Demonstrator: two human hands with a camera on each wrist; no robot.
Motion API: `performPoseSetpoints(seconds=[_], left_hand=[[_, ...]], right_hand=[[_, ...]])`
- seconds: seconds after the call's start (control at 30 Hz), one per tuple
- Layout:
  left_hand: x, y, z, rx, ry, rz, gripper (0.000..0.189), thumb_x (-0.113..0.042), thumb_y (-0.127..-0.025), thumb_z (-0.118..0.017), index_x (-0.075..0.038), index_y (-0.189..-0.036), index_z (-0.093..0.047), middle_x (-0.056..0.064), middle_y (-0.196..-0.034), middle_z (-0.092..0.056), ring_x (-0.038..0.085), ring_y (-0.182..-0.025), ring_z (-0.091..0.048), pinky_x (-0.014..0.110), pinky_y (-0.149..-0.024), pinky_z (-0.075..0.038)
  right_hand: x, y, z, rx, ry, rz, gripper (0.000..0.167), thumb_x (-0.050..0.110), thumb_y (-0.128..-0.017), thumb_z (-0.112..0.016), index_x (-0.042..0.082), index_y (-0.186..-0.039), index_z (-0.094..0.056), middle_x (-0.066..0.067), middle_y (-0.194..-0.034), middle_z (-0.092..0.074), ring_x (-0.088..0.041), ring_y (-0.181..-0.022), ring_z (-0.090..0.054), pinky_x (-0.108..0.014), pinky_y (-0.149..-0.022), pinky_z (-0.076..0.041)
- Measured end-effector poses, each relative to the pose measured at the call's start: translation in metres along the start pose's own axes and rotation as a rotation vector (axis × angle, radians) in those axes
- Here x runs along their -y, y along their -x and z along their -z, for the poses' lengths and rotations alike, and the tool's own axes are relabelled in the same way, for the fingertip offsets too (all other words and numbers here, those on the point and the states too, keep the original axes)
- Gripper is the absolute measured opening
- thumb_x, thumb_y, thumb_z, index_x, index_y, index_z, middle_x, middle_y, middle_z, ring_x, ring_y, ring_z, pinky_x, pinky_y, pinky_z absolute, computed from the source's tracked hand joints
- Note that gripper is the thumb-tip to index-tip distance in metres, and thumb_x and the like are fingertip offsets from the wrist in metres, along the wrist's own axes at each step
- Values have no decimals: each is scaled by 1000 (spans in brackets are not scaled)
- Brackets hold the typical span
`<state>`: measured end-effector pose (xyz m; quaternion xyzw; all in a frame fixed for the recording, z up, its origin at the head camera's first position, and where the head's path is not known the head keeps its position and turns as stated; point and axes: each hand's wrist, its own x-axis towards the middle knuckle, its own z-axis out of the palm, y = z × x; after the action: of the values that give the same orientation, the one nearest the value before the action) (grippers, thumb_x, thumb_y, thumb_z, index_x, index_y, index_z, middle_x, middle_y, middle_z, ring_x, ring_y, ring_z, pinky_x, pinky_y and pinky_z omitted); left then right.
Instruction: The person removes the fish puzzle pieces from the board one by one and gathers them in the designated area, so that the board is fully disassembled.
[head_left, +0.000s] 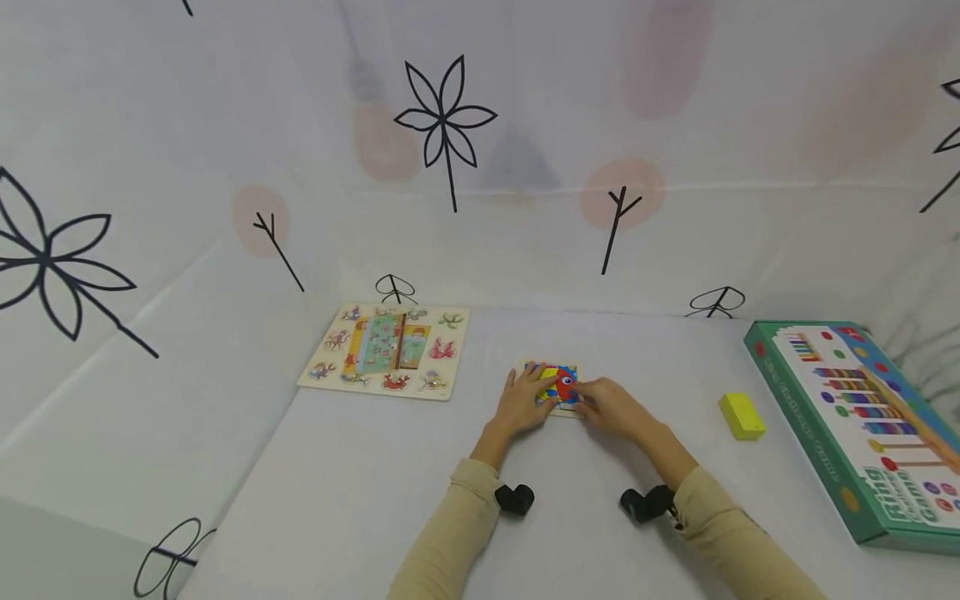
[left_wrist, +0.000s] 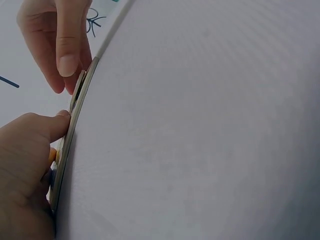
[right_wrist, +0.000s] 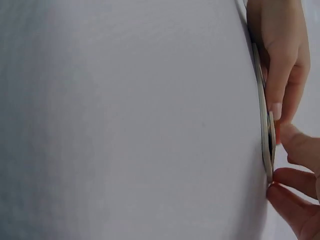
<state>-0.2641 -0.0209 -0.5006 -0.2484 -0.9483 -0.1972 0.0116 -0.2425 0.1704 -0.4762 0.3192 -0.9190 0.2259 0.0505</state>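
Observation:
A small square wooden puzzle (head_left: 564,412) with a blue, yellow and red picture lies flat on the table between both hands. My left hand (head_left: 520,402) rests across its left side with fingers extended, and its thumb touches the near edge. From the right, my right hand (head_left: 613,408) pinches a red puzzle piece (head_left: 564,385) with an eye on it, using thumb and fingertips. In the right wrist view the piece (right_wrist: 272,136) sits slightly tilted, one edge raised off the board (right_wrist: 261,95). The fingers partly cover the picture.
At the back left lies a larger wooden puzzle board (head_left: 442,375) with sea animals, flat coloured pieces on top. A yellow block (head_left: 742,417) stands to the right. Beyond it is a big green-edged game box (head_left: 862,433). A patterned white cloth (head_left: 517,250) hangs behind the table.

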Motion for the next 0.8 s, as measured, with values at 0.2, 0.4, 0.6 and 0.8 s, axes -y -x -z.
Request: performPoseSetpoints(seconds=[0.2, 0.4, 0.6, 0.8], left_hand=[[0, -1, 2, 7, -4, 4, 43, -31, -94, -51, -18, -135, -54, 6, -148, -39, 26, -140, -28, 53, -113, -19], [0, -1, 2, 3, 0, -1, 43, -32, -94, -50, -19, -135, -53, 6, -148, -38, 26, -140, -27, 52, -113, -19], [-2, 1, 2, 4, 2, 8, 43, -31, -94, -50, -19, -135, -54, 6, -148, -38, 26, -140, -27, 52, -113, -19], [-2, 1, 3, 2, -13, 9, 42, -31, -94, -51, -19, -134, -54, 5, -148, -38, 26, -140, -28, 52, -113, -19]], right_hand=[[-12, 2, -4, -93, -181, -86, 33, 10, -78, -75, -4, -108, -68, -17, -99, -69, -30, -90, -64, -47, -79, -53], [-17, 3, -5, -98, -260, -138, 29, 11, -80, -74, -5, -104, -70, -18, -98, -70, -29, -87, -66, -41, -76, -55], [-15, 7, -4, -122, -343, -209, 22, 10, -82, -72, -5, -98, -71, -15, -92, -71, -16, -76, -63, -22, -64, -51], [-13, 7, -6, -139, -420, -249, 24, 6, -82, -71, -8, -102, -69, -19, -95, -70, -17, -76, -64, -20, -61, -52]])
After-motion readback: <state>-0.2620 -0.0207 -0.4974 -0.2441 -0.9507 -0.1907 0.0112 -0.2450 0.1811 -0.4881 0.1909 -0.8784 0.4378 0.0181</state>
